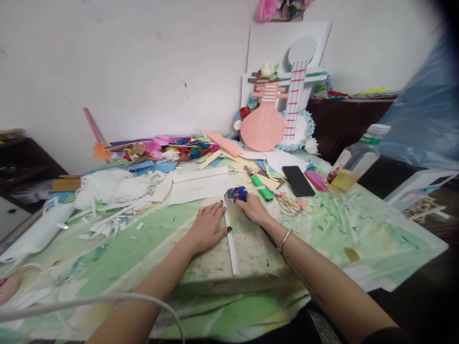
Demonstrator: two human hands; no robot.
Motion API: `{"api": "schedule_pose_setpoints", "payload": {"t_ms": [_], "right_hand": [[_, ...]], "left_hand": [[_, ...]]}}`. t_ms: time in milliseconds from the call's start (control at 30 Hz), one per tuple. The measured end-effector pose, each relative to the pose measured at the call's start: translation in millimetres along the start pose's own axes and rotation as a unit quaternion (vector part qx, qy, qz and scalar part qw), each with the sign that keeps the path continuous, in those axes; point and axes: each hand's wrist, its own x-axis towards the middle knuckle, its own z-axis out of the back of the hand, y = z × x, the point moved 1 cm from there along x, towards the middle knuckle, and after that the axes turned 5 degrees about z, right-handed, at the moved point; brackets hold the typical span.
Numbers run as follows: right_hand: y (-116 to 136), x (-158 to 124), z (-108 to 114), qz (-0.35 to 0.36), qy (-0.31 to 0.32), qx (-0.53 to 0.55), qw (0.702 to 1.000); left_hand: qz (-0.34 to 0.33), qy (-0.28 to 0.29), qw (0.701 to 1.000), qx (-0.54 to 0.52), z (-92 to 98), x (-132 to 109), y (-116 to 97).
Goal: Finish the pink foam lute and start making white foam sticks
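Note:
A narrow white strip [231,248] lies lengthwise on the green-patterned table cover [143,258], pointing toward the table's front edge. My left hand [209,227] rests flat beside it with fingers spread, fingertips and thumb touching its left edge. My right hand [253,208] is closed around a blue glue gun [236,193], whose tip is near the strip's far end. Behind my hands lies a white paper sheet [201,186]. Just past my right hand are a green marker-like tool [261,187] and gold-handled scissors [289,204].
A black phone [298,181] and a bottle of yellow liquid [355,160] stand or lie at right. Shredded white paper [111,188] heaps at left. Paper instruments [263,123] lean on the wall. A white cable [107,297] crosses the left foreground; a person's fingers [9,288] show at left.

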Motion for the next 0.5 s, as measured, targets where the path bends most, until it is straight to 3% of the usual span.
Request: {"api": "schedule_pose_setpoints", "payload": {"t_ms": [500], "right_hand": [[5.3,-15.2,4.3,-0.008,0.013,-0.02,1.0]], "left_hand": [[-0.001,0.01,1.0,-0.006,1.4,-0.6,1.2]]}}
